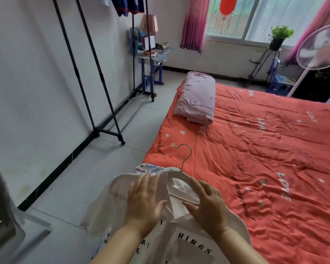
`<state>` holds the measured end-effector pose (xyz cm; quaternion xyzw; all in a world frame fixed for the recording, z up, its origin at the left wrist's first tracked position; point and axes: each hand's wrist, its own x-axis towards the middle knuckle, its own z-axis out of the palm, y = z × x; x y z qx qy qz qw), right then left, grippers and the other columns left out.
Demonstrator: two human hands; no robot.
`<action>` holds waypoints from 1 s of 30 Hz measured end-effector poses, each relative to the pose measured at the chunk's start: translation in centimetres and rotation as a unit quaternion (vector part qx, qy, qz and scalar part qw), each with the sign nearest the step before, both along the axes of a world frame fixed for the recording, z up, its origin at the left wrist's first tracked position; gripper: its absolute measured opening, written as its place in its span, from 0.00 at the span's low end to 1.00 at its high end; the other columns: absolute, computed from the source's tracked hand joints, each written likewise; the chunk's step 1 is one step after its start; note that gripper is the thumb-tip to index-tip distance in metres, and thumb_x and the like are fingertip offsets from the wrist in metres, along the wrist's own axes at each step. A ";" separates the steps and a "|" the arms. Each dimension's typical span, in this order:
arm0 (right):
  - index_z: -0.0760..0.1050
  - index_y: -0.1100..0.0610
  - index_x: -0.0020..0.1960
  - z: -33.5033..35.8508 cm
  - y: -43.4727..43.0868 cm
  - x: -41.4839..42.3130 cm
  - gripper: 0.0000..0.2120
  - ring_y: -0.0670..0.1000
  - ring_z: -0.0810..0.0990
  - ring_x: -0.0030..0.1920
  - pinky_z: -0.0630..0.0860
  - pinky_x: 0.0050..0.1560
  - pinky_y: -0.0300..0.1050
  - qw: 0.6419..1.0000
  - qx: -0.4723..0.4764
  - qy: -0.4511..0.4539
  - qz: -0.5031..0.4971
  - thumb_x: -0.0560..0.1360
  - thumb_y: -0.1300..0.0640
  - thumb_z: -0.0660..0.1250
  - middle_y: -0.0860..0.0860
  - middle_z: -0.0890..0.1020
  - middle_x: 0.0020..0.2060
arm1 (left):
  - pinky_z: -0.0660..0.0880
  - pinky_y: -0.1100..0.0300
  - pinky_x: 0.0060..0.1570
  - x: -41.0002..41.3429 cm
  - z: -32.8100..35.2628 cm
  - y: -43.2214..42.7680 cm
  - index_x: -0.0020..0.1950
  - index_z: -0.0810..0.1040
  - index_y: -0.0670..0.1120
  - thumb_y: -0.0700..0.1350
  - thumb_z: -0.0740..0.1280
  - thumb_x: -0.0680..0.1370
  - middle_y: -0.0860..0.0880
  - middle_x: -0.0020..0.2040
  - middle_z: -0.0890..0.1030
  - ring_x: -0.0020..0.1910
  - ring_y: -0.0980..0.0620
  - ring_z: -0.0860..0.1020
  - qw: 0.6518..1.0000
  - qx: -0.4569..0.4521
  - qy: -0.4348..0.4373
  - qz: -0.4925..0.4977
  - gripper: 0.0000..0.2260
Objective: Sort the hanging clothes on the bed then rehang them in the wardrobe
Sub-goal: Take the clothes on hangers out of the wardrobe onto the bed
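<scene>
Bedroom with a red-orange bedspread (255, 149). The white T-shirt (120, 187) lies at its near corner, partly drooping over the edge, on a white plastic hanger (181, 196). Left hand (143, 199) lies flat on the shirt's shoulder, fingers straight. Right hand (206, 202) rests spread over the hanger arm, nothing pinched as far as I can see.

Shirt looks thin, light and floppy, so I'd guess it slips off easily. Better to lift by the metal hook (182, 165) than by the cloth. A fish-print garment (147, 168) on its own hanger lies just underneath, hooks close together, so they could snag.

Folded pink quilt (196, 98) sits further up the bed. Garment rack (101, 75) stands by the wall across the floor, blue clothes (130, 6) up top.
</scene>
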<state>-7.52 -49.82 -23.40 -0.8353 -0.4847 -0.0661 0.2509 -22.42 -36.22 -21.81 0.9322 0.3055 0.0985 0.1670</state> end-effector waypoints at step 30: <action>0.64 0.51 0.69 1.9 12.6 -4.9 0.24 0.53 0.66 0.67 0.64 0.65 0.45 0.938 -0.293 0.026 0.185 0.76 0.50 0.65 0.50 0.68 0.67 | 0.51 0.49 0.72 -6.9 1.6 5.1 0.74 0.56 0.51 0.54 0.57 0.79 0.50 0.72 0.60 0.72 0.48 0.56 0.966 -0.031 0.184 0.179 0.25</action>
